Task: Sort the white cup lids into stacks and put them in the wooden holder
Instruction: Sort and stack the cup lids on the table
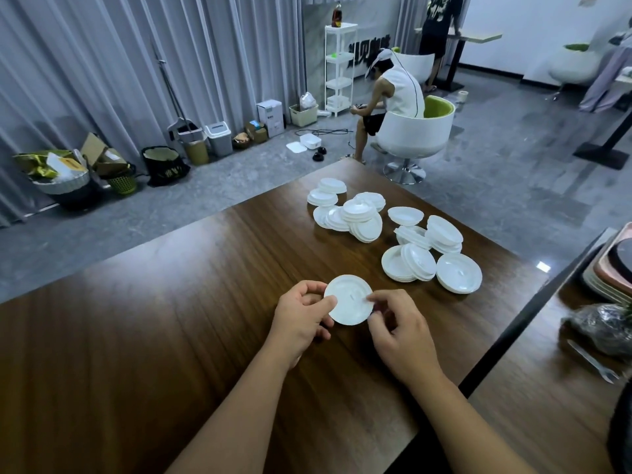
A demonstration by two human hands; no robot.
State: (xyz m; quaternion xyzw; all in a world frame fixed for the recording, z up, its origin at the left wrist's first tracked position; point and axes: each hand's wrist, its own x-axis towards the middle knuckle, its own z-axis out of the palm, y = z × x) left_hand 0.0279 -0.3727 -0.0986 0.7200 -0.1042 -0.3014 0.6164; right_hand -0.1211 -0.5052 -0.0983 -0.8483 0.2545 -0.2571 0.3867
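Left hand [302, 311] and right hand [398, 328] are each pinching one white lid [349, 300] by opposite edges, holding it just above the wooden table [171, 336]. Remaining loose lids [393, 236] are lying heaped far right on the table. Large dark characters on the far wall sign [371, 51] are partly hidden, unreadable.

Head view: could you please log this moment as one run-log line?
left hand + right hand: pinch one white lid | loose lids: heaped on table | wooden holder: not visible
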